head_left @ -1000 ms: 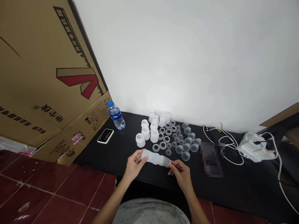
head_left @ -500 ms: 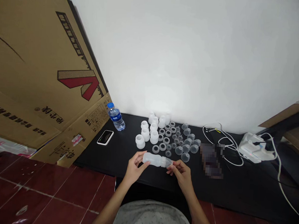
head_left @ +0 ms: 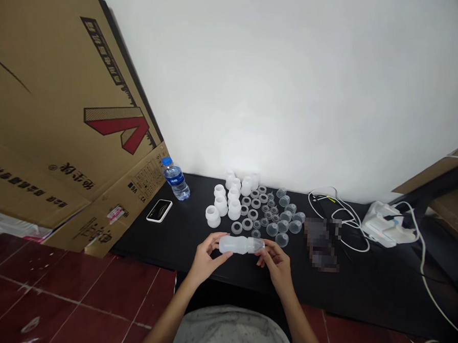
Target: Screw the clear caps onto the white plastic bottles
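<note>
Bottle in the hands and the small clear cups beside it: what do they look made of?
The bottle looks like matte, translucent plastic or silicone; light glows through its milky wall. The small cups look like glossy clear plastic, see-through with bright highlights.

Translucent plastic bottle (head_left: 241,245), held level

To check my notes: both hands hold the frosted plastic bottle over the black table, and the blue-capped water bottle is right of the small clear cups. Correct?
No: the head view shows the blue-capped water bottle left of the small clear cups, not right. The rest stands: left hand and right hand hold the frosted plastic bottle over the black table.
</note>
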`<action>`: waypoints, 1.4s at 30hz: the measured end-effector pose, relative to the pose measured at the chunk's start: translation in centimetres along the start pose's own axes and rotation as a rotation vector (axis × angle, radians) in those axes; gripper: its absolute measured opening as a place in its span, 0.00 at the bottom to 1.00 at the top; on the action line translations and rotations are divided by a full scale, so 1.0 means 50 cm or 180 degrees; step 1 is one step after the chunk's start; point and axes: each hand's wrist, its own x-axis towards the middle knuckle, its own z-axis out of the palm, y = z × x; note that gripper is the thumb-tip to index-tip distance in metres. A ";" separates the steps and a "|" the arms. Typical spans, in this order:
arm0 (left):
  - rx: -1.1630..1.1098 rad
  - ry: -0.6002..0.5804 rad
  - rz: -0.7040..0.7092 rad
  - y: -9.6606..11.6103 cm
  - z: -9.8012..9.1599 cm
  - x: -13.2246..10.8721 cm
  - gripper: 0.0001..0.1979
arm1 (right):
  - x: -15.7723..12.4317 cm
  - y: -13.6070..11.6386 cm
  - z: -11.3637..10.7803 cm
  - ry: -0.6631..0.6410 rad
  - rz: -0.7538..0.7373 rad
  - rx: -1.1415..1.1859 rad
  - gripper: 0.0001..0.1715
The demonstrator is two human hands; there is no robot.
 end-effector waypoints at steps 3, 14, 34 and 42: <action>0.0000 -0.0038 -0.0040 0.002 -0.003 0.000 0.27 | 0.001 0.001 0.001 -0.0001 0.0067 0.0023 0.25; 0.0125 0.0053 0.0006 -0.012 0.001 -0.004 0.25 | 0.003 0.000 -0.003 -0.0084 0.0132 0.0228 0.22; 0.2113 -0.0159 0.1020 0.031 0.026 -0.022 0.21 | -0.007 -0.005 -0.008 -0.0372 -0.0131 0.0198 0.22; 0.2281 -0.0342 0.0971 0.025 0.027 -0.028 0.22 | -0.010 -0.019 -0.002 -0.1074 -0.0239 -0.0366 0.14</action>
